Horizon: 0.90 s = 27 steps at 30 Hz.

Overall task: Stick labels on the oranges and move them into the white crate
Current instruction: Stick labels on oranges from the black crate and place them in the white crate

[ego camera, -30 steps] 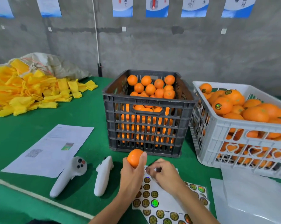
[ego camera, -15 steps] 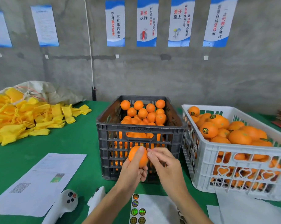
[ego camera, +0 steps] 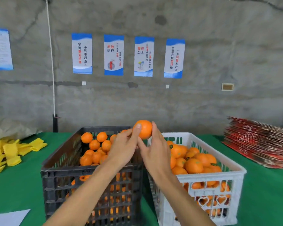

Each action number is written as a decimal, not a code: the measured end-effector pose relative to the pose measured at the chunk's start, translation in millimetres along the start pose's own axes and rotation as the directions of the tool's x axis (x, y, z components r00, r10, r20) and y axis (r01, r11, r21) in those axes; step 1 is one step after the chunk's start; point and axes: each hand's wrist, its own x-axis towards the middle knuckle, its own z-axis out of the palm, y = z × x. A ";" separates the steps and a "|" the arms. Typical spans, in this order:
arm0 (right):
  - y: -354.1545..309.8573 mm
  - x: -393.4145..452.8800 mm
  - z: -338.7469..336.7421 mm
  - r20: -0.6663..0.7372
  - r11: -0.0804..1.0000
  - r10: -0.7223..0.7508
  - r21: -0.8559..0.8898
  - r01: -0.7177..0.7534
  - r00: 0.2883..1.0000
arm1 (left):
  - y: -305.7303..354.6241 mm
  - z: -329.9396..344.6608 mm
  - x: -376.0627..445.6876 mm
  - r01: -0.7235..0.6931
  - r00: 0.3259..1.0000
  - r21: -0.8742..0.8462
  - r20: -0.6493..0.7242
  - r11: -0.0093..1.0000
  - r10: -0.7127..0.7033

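I hold one orange (ego camera: 145,129) up in the air above the gap between the two crates. My left hand (ego camera: 124,149) grips it from the left with the thumb across its front. My right hand (ego camera: 155,152) touches its right side with the fingers. The black crate (ego camera: 59,175) on the left holds several unlabelled oranges (ego camera: 95,144). To its right, the white crate (ego camera: 235,173) holds several oranges with small round labels (ego camera: 194,163). No label shows on the held orange, and the sticker sheet is out of view.
Yellow foam nets (ego camera: 12,152) lie at the left on the green table (ego camera: 15,190). A stack of red cardboard (ego camera: 261,142) sits at the right. A white paper corner (ego camera: 9,217) shows at the lower left. The concrete wall behind carries posters (ego camera: 114,54).
Both hands have lifted the orange from low by the sticker sheet up above the crates. The view has tilted up, so the sticker sheet and white controllers have left the frame.
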 end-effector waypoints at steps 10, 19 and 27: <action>105.2 74.2 -21.7 0.080 0.849 0.189 -0.514 -0.122 0.979 | -44.5 103.2 90.9 0.036 0.896 0.211 0.427 0.977 -0.125; 75.5 40.5 -10.4 0.224 0.956 -0.085 -0.257 0.143 0.971 | -63.4 43.5 82.4 -0.143 0.934 0.539 0.351 0.830 -0.067; -0.6 17.3 58.8 0.592 0.988 -0.044 -0.096 0.125 0.805 | -113.3 -88.0 62.0 0.072 0.536 0.967 0.169 0.244 -0.827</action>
